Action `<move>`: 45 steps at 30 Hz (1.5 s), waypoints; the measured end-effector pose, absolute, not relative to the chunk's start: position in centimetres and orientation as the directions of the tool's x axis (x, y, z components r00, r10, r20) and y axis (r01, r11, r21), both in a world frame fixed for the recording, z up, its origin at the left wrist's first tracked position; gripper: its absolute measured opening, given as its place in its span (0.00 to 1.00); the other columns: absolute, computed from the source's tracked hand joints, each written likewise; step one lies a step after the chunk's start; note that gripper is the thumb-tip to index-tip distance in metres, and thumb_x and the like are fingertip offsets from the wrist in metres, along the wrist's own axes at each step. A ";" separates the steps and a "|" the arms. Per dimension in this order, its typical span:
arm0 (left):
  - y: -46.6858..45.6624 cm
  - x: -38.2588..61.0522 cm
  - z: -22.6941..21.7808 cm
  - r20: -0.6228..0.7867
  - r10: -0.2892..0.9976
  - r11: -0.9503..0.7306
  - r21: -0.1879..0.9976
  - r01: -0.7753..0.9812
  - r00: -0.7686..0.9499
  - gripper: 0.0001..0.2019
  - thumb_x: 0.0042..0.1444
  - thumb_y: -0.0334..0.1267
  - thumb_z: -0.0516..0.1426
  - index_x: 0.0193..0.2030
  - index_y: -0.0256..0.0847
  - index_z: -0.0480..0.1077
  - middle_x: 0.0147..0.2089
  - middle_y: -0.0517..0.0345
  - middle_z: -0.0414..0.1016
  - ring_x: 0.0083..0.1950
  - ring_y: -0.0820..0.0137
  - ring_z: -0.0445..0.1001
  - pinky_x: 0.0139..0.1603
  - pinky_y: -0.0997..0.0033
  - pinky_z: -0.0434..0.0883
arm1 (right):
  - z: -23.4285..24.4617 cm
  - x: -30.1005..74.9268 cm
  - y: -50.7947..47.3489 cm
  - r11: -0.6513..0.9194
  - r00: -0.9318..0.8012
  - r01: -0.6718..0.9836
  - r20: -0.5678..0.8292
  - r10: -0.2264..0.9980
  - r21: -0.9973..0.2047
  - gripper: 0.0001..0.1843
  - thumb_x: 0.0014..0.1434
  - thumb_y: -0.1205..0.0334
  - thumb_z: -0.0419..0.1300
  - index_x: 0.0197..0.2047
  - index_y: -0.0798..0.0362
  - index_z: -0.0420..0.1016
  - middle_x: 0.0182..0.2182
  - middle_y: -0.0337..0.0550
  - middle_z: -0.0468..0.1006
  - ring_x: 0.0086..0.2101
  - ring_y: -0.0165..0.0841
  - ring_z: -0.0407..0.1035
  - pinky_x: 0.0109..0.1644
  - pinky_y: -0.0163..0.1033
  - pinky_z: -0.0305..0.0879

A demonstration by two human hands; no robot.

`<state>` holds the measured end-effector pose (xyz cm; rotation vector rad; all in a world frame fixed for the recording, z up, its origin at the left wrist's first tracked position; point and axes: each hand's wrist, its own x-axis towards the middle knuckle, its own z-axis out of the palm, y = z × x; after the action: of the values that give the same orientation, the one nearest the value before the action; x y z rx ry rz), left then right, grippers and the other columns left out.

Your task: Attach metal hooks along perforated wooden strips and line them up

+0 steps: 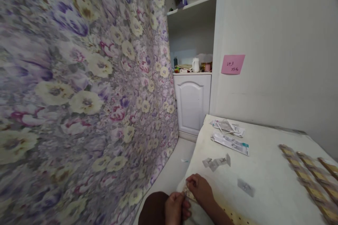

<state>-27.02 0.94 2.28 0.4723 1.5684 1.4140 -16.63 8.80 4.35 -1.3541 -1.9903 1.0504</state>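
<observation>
My left hand (174, 209) is closed in a pinch at the table's near left edge. A tiny shiny piece (185, 192) shows at its fingertips, too small to name. Just beside it, my right hand (200, 187) has its fingers curled together close to the same piece; what they hold, if anything, I cannot make out. Several small clear plastic packets (216, 162) lie beyond my hands, with small parts inside. Another clear packet (245, 187) rests to the right of my right hand.
On the white table (266, 161) lie a flat clear package (229, 143), a pile of packages (227, 127) and rows of yellowish-brown packed pieces (303, 174). A floral curtain (92, 95) hangs on the left. A white cabinet (193, 103) and a wall with a pink note (232, 64) stand behind.
</observation>
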 end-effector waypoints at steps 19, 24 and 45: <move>0.9 -26.9 2.4 -0.324 0.792 0.225 0.943 -0.247 -0.518 0.16 0.42 0.51 0.58 0.20 0.41 0.62 0.12 0.63 0.70 0.09 0.77 0.60 0.12 0.78 0.51 | 4.0 -16.8 9.2 0.142 -0.354 0.516 -0.059 0.933 -0.845 0.10 0.44 0.64 0.58 0.33 0.50 0.76 0.28 0.38 0.78 0.32 0.32 0.71 0.37 0.33 0.60; 0.8 -27.0 2.5 -0.323 0.791 0.241 0.945 -0.221 -0.520 0.15 0.43 0.50 0.58 0.20 0.41 0.62 0.13 0.63 0.70 0.10 0.77 0.61 0.13 0.78 0.52 | 4.0 -16.9 9.7 0.083 -0.375 0.489 -0.123 0.919 -0.868 0.09 0.43 0.64 0.60 0.31 0.51 0.75 0.26 0.36 0.78 0.29 0.31 0.70 0.33 0.32 0.59; 0.4 -27.8 1.7 -0.290 0.841 0.195 0.950 -0.244 -0.456 0.23 0.42 0.61 0.55 0.30 0.41 0.64 0.13 0.64 0.71 0.11 0.73 0.65 0.14 0.77 0.57 | 4.4 -14.3 7.3 0.324 -0.283 0.461 0.210 0.936 -0.826 0.13 0.51 0.71 0.52 0.36 0.54 0.75 0.33 0.45 0.74 0.37 0.35 0.69 0.43 0.36 0.62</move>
<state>-27.83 0.35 1.73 0.5925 1.5230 1.4426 -14.26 7.34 4.40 -1.2338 -1.8814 0.8500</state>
